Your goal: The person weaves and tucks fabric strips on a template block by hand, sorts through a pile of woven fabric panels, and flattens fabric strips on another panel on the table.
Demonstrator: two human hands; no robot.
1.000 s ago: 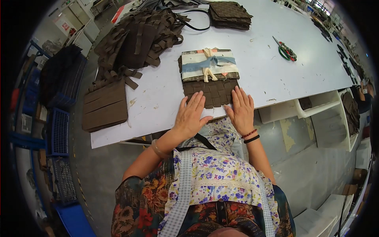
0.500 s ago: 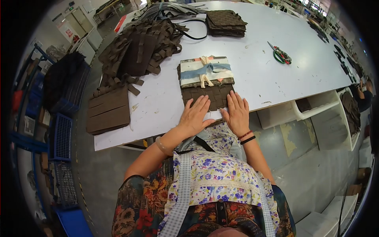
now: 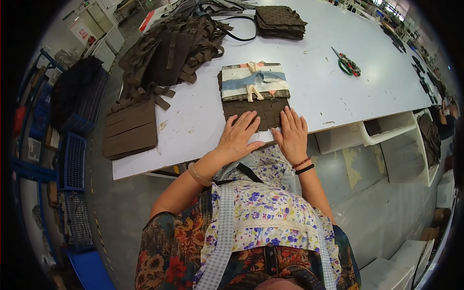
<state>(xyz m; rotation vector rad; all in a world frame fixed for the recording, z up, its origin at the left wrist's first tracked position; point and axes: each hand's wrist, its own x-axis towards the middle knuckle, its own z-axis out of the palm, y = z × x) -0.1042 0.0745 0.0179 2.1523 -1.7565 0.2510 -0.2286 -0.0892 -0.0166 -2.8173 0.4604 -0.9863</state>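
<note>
L+R fingers (image 3: 289, 121) outstretched on woven pc (image 3: 262, 108)

Textile workshop, broad white worktable (image 3: 321, 79), woven brown panel (image 3: 265, 110), heaped brown strips (image 3: 169, 53), scissors (image 3: 351, 68), blue crates (image 3: 74, 162)

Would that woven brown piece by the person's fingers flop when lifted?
Probably bendy: the woven brown piece looks made of interlaced flat strips. Pushed, it may resist sliding, since the blue-banded block seems to rest on its far part.
</note>
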